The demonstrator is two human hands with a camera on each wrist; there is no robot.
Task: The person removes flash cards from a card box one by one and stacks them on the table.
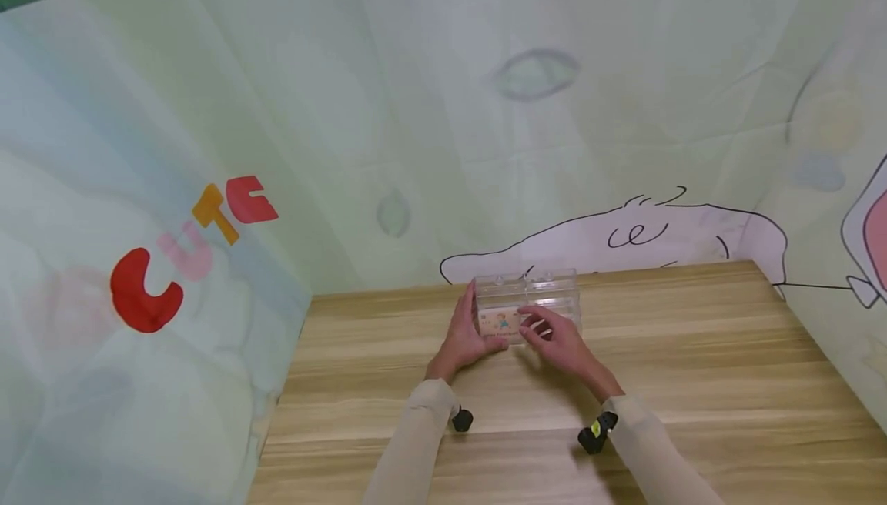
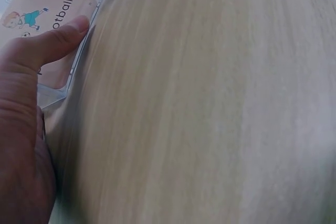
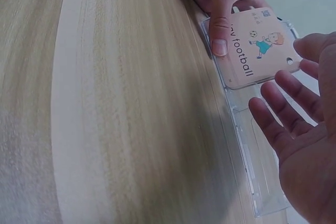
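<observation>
A clear plastic box point(image 1: 558, 286) with divided compartments stands near the back of the table. In its left part sits a pale pink flashcard point(image 3: 257, 48), printed with a child, a ball and the word "football". My left hand point(image 1: 461, 342) holds the box's left side, the thumb point(image 2: 62, 39) lying over the card's lower edge. At the card's right edge is my right hand point(image 1: 560, 347), its fingers loosely bent and spread in the right wrist view. Thumb and index finger are close to the card's holed corner; whether they touch it I cannot tell.
The wood-grain table point(image 1: 388, 320) extends around the box. Behind it hangs a printed cloth backdrop point(image 1: 430, 105), which also runs along the left and right sides. Black wrist cameras point(image 1: 593, 437) are strapped on both wrists.
</observation>
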